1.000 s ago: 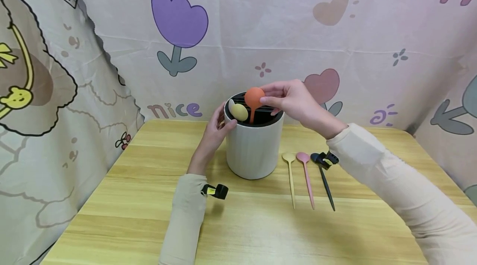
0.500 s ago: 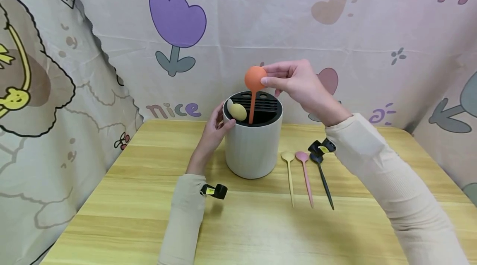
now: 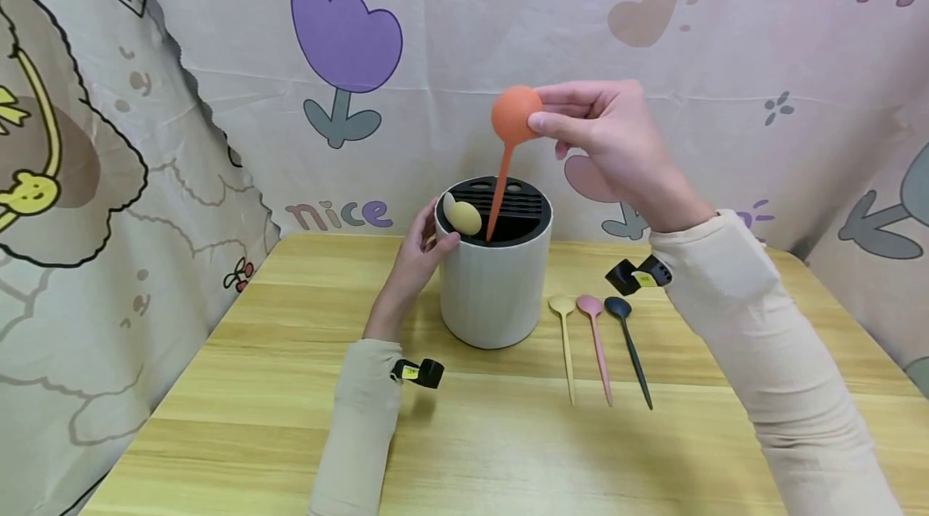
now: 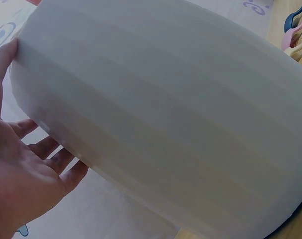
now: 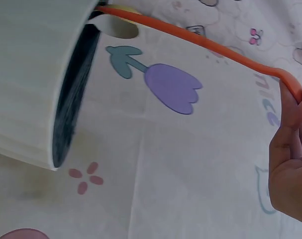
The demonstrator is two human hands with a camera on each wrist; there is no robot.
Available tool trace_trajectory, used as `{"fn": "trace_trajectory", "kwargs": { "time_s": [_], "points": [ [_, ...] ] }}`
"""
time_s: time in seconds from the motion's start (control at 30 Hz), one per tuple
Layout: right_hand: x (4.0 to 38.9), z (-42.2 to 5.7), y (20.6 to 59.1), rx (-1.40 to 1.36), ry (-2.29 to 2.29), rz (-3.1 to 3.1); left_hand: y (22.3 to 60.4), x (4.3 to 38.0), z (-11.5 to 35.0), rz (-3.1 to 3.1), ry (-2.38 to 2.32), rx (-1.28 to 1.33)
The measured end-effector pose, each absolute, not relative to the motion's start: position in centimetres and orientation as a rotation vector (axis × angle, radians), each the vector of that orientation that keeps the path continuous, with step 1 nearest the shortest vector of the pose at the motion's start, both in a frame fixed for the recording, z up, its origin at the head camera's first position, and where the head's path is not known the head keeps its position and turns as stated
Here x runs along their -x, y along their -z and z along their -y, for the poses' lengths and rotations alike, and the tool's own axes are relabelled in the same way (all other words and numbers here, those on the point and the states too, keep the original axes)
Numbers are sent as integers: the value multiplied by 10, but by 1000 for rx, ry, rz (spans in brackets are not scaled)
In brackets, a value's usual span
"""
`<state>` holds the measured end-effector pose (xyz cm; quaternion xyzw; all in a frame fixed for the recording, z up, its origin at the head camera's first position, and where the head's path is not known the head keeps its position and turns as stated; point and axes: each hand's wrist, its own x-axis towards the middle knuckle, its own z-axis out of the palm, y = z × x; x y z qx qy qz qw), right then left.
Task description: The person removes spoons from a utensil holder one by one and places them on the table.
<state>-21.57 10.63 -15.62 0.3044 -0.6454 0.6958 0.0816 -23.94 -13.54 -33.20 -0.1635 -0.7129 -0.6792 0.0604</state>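
Observation:
An orange spoon (image 3: 517,114) is pinched at its round bowl between the thumb and fingers of my right hand (image 3: 617,133). Its handle slants down, the tip at the front opening of a white utensil holder (image 3: 493,298) with a slotted black top. My left hand (image 3: 412,266) grips the holder's left side, thumb near the rim and fingers curving behind; the left wrist view shows these fingers (image 4: 58,154) against the wall. A yellow-green spoon (image 3: 465,218) and a pale grey spoon (image 3: 448,201) stand in the holder, handles hidden inside.
Right of the holder, a cream spoon (image 3: 562,339), a pink spoon (image 3: 597,339) and a dark blue spoon (image 3: 628,339) lie side by side on the wooden table (image 3: 254,419). A printed cloth (image 3: 479,32) hangs behind the table.
My right hand has lifted the orange spoon up and slightly right, drawing more of its handle out of the holder. The left hand keeps its place.

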Motion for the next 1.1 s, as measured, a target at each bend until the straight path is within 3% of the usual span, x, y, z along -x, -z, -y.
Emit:
{"fn": "trace_trajectory", "kwargs": {
  "time_s": [1.1],
  "points": [
    [209,-125,152,-825,-2169,1838,333,239,134,2141,2047,501]
  ]
}}
